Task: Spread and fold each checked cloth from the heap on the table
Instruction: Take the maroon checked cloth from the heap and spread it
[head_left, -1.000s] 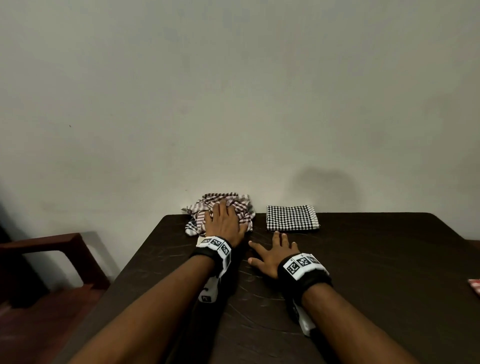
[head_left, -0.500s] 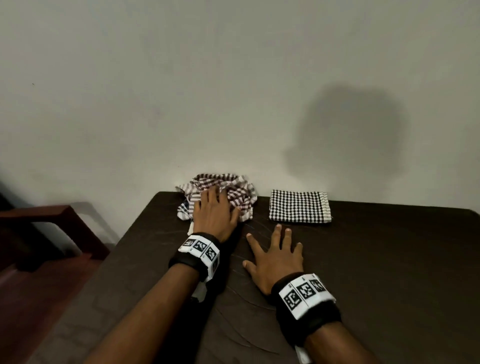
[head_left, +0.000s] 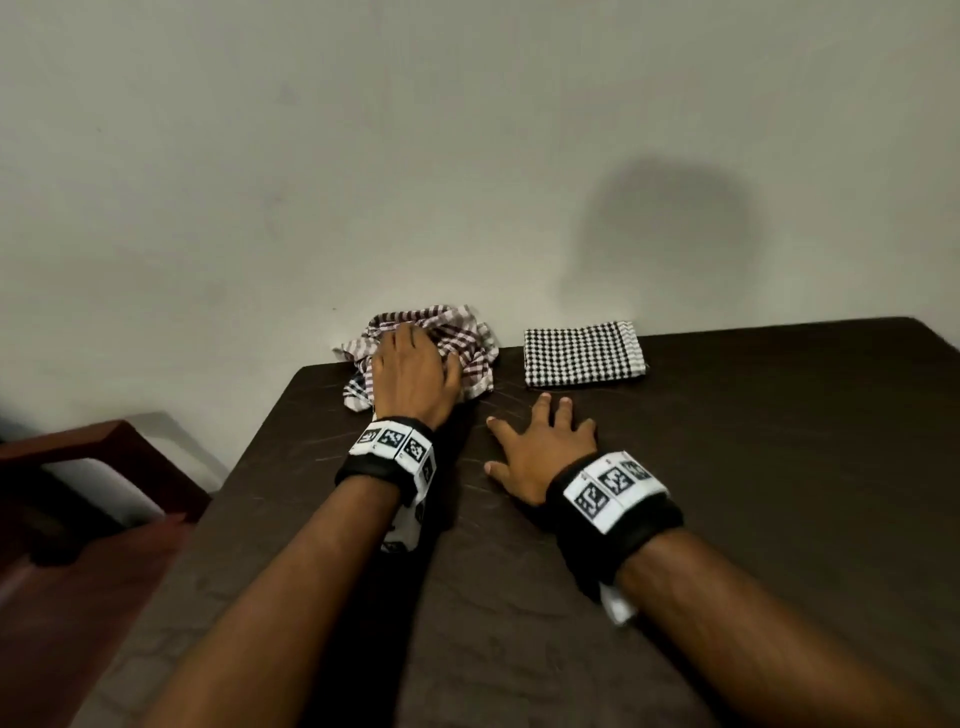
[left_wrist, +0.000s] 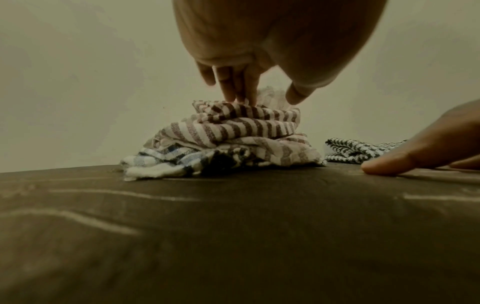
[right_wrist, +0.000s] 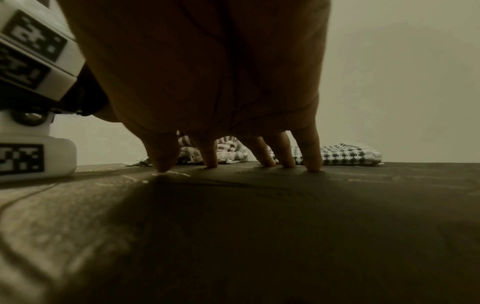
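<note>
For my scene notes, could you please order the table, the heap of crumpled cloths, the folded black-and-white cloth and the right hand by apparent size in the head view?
1. Table, by far the largest.
2. Heap of crumpled cloths, partly covered by the left hand.
3. Folded black-and-white cloth and right hand look alike; the hand is nearer the camera, so unranked.

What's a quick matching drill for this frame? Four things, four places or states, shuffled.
1. left hand
2. right hand
3. folded black-and-white cloth
4. heap of checked cloths

a. crumpled at the table's far left corner
b. flat on the bare table, fingers spread
c. lying neat by the wall
d. fingers on top of the heap

Pairs: 1-d, 2-b, 3-c, 4-a
</note>
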